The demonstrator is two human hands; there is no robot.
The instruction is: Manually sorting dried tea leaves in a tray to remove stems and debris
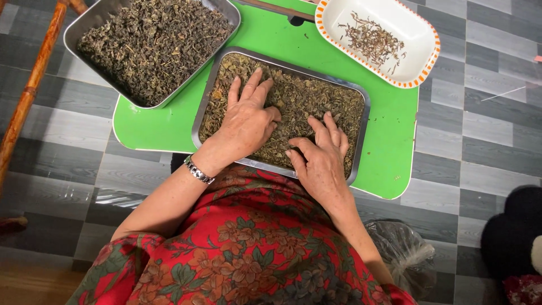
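A flat metal tray [364,104] of dried greenish leaves [316,99] lies on a green table [389,135] in front of me. My left hand [245,118] rests palm down on the leaves at the tray's left half, fingers spread, a metal watch on its wrist. Near the tray's front edge, my right hand [322,155] lies flat on the leaves with fingers slightly apart. Neither hand grips anything that I can see.
A deeper metal tray [73,31] heaped with darker dried leaves sits at the table's far left. A white dish with an orange rim [420,70] holding a few stems stands far right. A wooden pole [31,85] leans at left. A clear plastic bag [403,254] lies on the grey tiled floor.
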